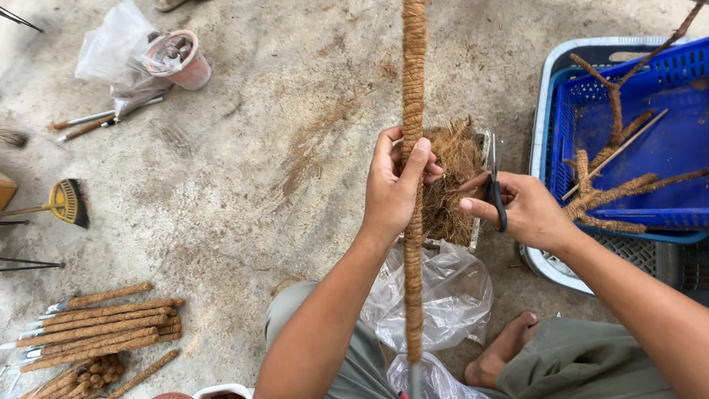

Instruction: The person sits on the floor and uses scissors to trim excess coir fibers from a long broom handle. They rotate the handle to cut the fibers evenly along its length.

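My left hand [396, 185] grips a long pole wrapped in brown coir fibre [413, 81], which stands nearly upright in the middle of the view. My right hand [521, 209] holds a pair of black-handled scissors [494, 181], blades pointing up, just right of the pole. Behind both hands sits a tray of loose brown fibre [454, 185]. Clear plastic bags [443, 292] lie on the floor between my legs.
A blue crate [642, 125] holding wrapped branch-shaped sticks sits inside a white basket at right. A pile of finished wrapped poles [100, 329] lies at lower left. A small broom [66, 201], a pink bucket with a plastic bag [173, 59] and loose sticks lie on the concrete floor.
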